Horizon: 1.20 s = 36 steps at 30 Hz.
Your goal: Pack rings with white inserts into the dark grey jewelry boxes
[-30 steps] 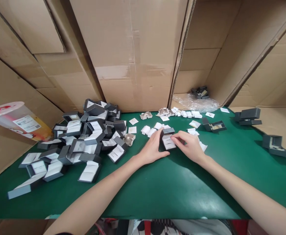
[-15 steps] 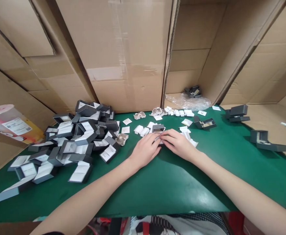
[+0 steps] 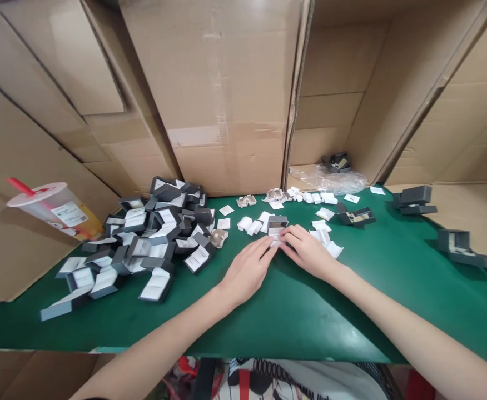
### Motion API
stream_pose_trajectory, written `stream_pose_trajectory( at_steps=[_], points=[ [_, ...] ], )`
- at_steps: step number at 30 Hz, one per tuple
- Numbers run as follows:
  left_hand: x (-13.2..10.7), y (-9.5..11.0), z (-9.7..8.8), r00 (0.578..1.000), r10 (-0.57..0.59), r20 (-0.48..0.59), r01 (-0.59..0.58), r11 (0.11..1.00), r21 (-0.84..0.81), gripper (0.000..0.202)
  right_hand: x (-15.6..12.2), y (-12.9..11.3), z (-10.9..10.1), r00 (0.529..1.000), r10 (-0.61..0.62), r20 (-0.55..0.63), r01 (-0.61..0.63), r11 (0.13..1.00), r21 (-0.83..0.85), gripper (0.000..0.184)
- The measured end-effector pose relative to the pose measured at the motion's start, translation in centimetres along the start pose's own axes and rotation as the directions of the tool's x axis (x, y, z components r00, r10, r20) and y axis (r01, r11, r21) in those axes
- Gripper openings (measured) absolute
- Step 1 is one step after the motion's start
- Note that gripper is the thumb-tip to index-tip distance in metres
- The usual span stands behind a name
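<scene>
A small grey box (image 3: 277, 221) stands open on the green table (image 3: 293, 311), its lid up and its white insert facing me. My left hand (image 3: 247, 270) reaches in from the left, fingers held together with their tips pressed on the box's front. Coming from the right, my right hand (image 3: 309, 251) has curled fingers pinching the same box. The fingertips of both hands meet over the white insert and hide most of it.
A pile of open grey boxes with white linings (image 3: 152, 239) fills the left of the table. A plastic cup with a red straw (image 3: 55, 210) leans at far left. White inserts (image 3: 318, 198), a plastic bag (image 3: 331, 179) and more grey boxes (image 3: 414, 199) lie at back right. Cardboard walls surround everything.
Both hands have closed in over the box so its white insert is mostly covered. The camera view has shifted a little; the box stays on the table.
</scene>
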<state>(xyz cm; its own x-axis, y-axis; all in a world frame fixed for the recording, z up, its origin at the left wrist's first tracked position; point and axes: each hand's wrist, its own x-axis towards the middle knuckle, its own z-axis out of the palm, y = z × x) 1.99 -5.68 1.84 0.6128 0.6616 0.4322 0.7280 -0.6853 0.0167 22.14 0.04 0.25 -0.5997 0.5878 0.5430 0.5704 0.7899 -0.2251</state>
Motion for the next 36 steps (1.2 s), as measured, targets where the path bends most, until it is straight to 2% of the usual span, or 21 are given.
stream_pose_trajectory(
  at_steps=[2, 3, 6, 8, 10, 13, 18, 25, 30, 36],
  points=[
    [-2.3, 0.1, -2.4, 0.997, -0.072, -0.027, 0.073, 0.996, 0.054, 0.032, -0.1, 0.0, 0.0, 1.000, 0.003, 0.006, -0.004, 1.000, 0.020, 0.015],
    [-3.5, -0.1, -3.6, 0.988, -0.141, -0.066, 0.146, 0.987, 0.073, 0.027, -0.1, 0.0, 0.0, 1.000, 0.006, 0.007, -0.006, 1.000, 0.028, 0.015],
    [-6.9, -1.5, -6.7, 0.911, -0.367, -0.189, 0.392, 0.912, 0.120, 0.017, -0.1, -0.1, 0.1, 1.000, 0.018, -0.001, -0.018, 0.999, 0.039, 0.015],
    [-8.3, -2.8, -7.6, 0.877, -0.439, -0.196, 0.470, 0.868, 0.159, 0.017, -0.1, -0.2, 0.2, 1.000, 0.026, -0.003, -0.026, 0.999, 0.040, 0.015],
    [-8.6, -3.9, -7.6, 0.862, -0.480, -0.164, 0.505, 0.841, 0.195, 0.023, -0.1, -0.3, 0.1, 1.000, 0.031, -0.005, -0.031, 0.999, 0.038, 0.015],
    [-7.9, -5.0, -6.9, 0.843, -0.525, -0.120, 0.538, 0.816, 0.212, 0.028, -0.1, -0.3, 0.0, 1.000, 0.026, -0.004, -0.025, 0.999, 0.031, 0.014],
    [-6.3, -6.2, -6.2, 0.801, -0.599, 0.015, 0.587, 0.790, 0.175, 0.024, -0.1, 0.0, -0.1, 1.000, 0.008, 0.016, -0.009, 1.000, 0.022, 0.013],
    [-5.4, -7.1, -7.1, 0.742, -0.658, 0.125, 0.633, 0.750, 0.190, 0.021, 0.0, 0.0, -0.1, 0.999, 0.022, 0.044, -0.023, 1.000, 0.020, 0.010],
    [-4.6, -7.2, -7.4, 0.717, -0.691, 0.095, 0.663, 0.717, 0.215, 0.019, 0.2, -0.3, -0.4, 0.997, 0.046, 0.060, -0.046, 0.999, 0.010, 0.011],
    [-3.9, -7.9, -6.6, 0.690, -0.721, 0.064, 0.675, 0.673, 0.302, 0.019, 0.2, -0.2, -0.4, 0.995, 0.060, 0.074, -0.061, 0.998, 0.010, 0.011]
  ],
)
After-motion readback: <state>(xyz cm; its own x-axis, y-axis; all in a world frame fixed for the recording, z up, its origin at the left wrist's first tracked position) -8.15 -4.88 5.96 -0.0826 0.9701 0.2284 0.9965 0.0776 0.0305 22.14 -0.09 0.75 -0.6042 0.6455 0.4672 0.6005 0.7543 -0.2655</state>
